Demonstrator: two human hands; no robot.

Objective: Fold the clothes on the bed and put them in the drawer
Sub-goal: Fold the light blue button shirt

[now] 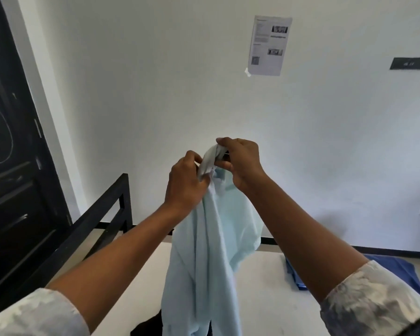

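A pale mint-blue shirt (211,251) hangs in the air over the white bed (264,287), held up by its collar. My left hand (186,183) grips the collar's left side, fingers curled round the cloth. Just to the right and a little higher, my right hand (240,161) pinches the collar's top edge. The two hands are close together. The shirt's lower part drops out of view at the bottom edge. A blue garment (398,275) lies on the bed at the right. A black garment (148,326) lies on the bed under the hanging shirt.
A black bed rail (102,214) runs along the bed's left side, with a black door (10,154) behind it. The white wall ahead carries a taped paper sheet (268,46) and a dark switch plate (409,63). No drawer is in view.
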